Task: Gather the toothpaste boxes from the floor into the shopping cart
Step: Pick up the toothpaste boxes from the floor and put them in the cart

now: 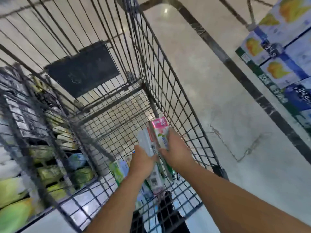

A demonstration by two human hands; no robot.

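Held toothpaste boxes [158, 143] over wire cart [168, 84], left hand [143, 161] and right hand [176, 153] curled around them; stocked shelves [38, 153] left, stacked cartons [286, 52] right

A wire shopping cart [168, 84] stands on a pale, glossy tiled floor [202, 81] crossed by a dark border strip [239, 76]. Inside the cart's near end lies a green and white toothpaste box [118, 170]. A dark rectangular panel [84, 68] hangs on its far end.
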